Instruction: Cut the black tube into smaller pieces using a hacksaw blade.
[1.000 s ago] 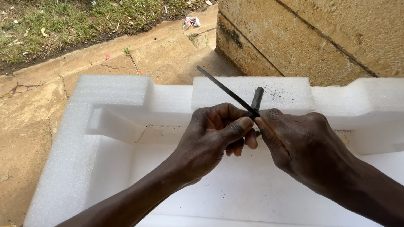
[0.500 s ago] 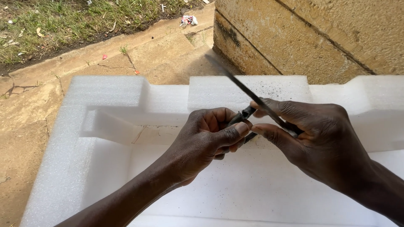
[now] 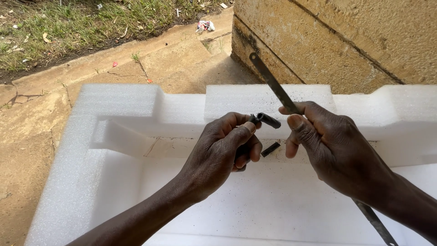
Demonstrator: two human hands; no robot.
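My left hand (image 3: 225, 148) is closed around a short black rubbery tube piece (image 3: 267, 120) whose end sticks out past my thumb. My right hand (image 3: 334, 146) grips a long thin metal blade (image 3: 272, 82), like a hacksaw blade, that points up and away toward the wall; its other end (image 3: 375, 222) shows below my wrist. A small cut black piece (image 3: 270, 149) lies on the white foam (image 3: 123, 136) between my hands. Both hands hover over the foam packing block.
The white moulded foam block (image 3: 255, 98) fills the lower view, with raised edges and a recessed middle. A yellowish stone wall (image 3: 346, 41) stands at the upper right. Bare concrete ground (image 3: 173, 59) and a grass strip (image 3: 68, 23) lie beyond.
The blade has come away from the black tube and swung up to the right. A short cut piece now lies on the foam. My hands have moved apart.
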